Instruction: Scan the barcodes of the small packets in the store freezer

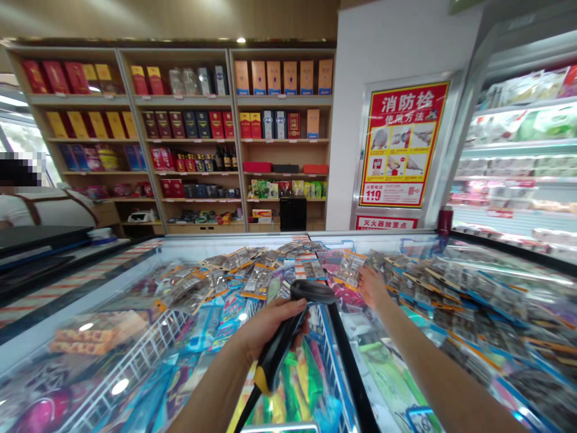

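L hand (270,328), lower centre of frame, has fingers closed round handle of a black scanner (280,347), thumb along the top; prob. gripped that way to leave the head unobstructed, pointing up the frame. Yellow trim near the handle's base; cable (247,412) drops toward bottom edge, prob. kept below so it's out of the way. R hand (372,285), just right of centre, pinches a clear packet w/ orange edging (350,269) by its right side, prob. so most of the face stays uncovered. Packet sits upper right of the scanner head, apart from it; can't tell if its lower edge touches glass.

More packets either side: loose heap (259,276) centre-left, overlapping rows (469,288) at right, some fanned, prob. for easy pick-up one at a time.

Surface = freezer w/ glass lids, black rail (348,358) down the middle; bagged goods (297,385) under glass, white wire divider (135,355) lower left, prob. to separate stock.

Room: shop. Wooden shelving (233,99) w/ boxed goods upper left to centre; red-and-yellow sign (403,144) upper right; lit display fridge (518,150) far right; person in white top (54,207) at left edge.
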Demonstrator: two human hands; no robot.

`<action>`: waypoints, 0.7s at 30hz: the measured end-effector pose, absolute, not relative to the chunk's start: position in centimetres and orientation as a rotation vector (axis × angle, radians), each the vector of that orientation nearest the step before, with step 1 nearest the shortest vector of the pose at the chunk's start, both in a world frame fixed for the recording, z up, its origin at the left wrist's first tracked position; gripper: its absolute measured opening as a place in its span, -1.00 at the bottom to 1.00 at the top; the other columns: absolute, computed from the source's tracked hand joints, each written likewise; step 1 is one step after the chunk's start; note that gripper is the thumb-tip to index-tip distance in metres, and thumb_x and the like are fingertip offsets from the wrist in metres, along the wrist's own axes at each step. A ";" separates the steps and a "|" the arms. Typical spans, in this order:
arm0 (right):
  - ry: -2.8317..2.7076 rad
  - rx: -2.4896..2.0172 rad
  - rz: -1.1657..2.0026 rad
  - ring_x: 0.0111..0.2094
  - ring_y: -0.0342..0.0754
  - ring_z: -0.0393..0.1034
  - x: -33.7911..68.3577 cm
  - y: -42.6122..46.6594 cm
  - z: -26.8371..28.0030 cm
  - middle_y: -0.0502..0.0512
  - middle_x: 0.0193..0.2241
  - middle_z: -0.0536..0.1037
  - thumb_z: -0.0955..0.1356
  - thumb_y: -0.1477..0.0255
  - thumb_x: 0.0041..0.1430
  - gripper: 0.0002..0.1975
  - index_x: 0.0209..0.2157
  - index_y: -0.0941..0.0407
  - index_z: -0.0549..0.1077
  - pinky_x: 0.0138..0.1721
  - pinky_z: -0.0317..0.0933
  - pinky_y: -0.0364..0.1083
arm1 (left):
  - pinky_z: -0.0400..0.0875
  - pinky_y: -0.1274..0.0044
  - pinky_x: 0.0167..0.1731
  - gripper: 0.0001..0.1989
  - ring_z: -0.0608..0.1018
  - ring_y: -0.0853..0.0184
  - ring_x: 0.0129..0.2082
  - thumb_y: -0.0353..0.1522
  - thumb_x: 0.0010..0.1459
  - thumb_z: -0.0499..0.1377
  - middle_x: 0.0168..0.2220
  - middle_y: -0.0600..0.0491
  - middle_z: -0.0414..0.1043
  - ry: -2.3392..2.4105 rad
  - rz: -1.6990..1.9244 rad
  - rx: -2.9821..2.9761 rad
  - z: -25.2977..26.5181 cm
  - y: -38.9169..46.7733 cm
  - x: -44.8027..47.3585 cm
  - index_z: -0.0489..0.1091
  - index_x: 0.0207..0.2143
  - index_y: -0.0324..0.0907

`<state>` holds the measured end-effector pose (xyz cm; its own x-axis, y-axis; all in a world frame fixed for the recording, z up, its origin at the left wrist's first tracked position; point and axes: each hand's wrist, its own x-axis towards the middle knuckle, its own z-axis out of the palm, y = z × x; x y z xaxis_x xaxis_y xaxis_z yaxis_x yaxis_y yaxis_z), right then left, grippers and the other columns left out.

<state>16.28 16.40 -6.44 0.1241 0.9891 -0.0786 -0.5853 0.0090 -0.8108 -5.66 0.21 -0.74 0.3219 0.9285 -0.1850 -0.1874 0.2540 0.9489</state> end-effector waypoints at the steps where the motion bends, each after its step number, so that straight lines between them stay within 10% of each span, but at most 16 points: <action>1: -0.627 -0.837 1.365 -0.60 -0.16 0.38 16.3 16.4 -6.4 -0.08 -0.63 0.49 0.25 0.60 -0.05 -0.85 -0.44 0.08 0.37 -0.55 0.30 -0.17 | 0.24 0.63 -0.69 -0.62 0.38 0.48 -0.71 -0.13 -0.18 0.24 -0.61 0.05 0.37 0.934 0.932 1.002 -0.8 0.2 -5.7 0.31 -0.48 -0.29; 21: -0.639 -0.831 1.345 -0.57 -0.11 0.41 16.1 16.6 -6.6 -0.09 -0.60 0.51 0.25 0.60 -0.03 -0.85 -0.42 0.09 0.37 -0.49 0.34 -0.11 | 0.25 0.63 -0.67 -0.57 0.39 0.47 -0.71 -0.11 -0.17 0.23 -0.59 0.04 0.41 0.999 0.833 1.074 -0.9 0.2 -6.0 0.23 -0.39 -0.24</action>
<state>16.09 16.59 -6.63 0.1353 0.9887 -0.0649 -0.5746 0.0249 -0.8180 -5.96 0.17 -0.85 0.3366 0.9112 -0.2376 -0.0700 0.2758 0.9587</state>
